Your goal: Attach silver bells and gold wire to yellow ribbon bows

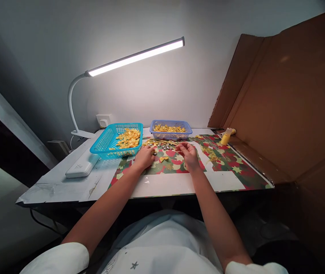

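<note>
My left hand rests at the patterned sheet beside the blue-green basket, its fingers curled together near a small shiny piece; what they grip is too small to make out. My right hand is raised slightly on the other side, thumb and fingertips pinched on something I cannot make out. A gold ribbon bow lies between the hands. Just beyond them is a cluster of small silver bells, with thin gold strips around it.
The turquoise basket at left and the purple basket at the back hold gold bows. Thin gold ties and a yellow bottle are at right. A white power bank, lamp and cardboard surround the work area.
</note>
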Demonstrator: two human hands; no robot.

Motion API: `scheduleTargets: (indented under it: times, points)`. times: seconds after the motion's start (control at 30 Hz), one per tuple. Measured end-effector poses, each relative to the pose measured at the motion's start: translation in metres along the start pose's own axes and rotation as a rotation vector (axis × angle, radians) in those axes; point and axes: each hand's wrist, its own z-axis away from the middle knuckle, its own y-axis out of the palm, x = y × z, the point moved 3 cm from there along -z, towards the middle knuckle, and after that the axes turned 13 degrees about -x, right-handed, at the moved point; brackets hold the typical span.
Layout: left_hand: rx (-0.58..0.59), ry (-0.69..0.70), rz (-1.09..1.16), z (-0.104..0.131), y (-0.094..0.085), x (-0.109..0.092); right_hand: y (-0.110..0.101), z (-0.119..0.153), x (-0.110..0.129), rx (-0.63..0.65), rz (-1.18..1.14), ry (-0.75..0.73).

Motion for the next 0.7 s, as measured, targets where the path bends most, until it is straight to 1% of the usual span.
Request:
scheduleTargets:
  times: [0.13,0.27,0.37,0.47,0.53,0.6,0.7]
  points:
    - [-0.016,-0.020,0.123,-0.002,0.000,0.001,0.001,-0.001,-0.005,0.012,0.060,-0.024]
    - [-0.017,-0.078,0.354,-0.004,0.003,-0.001,0.005,0.001,-0.011,0.067,0.172,-0.041]
    - [0.042,-0.141,0.584,-0.002,0.009,-0.007,0.011,0.006,-0.014,0.142,0.241,-0.044]
    - [0.106,-0.210,0.777,0.002,0.014,-0.013,0.019,0.014,-0.013,0.269,0.283,-0.031]
    - [0.124,-0.253,0.872,0.004,0.015,-0.016,0.023,0.019,-0.011,0.339,0.303,-0.026]
    - [0.136,-0.291,0.945,0.005,0.014,-0.018,0.025,0.022,-0.010,0.377,0.315,-0.028]
    - [0.154,-0.332,1.018,0.006,0.012,-0.021,0.025,0.023,-0.008,0.391,0.320,-0.036]
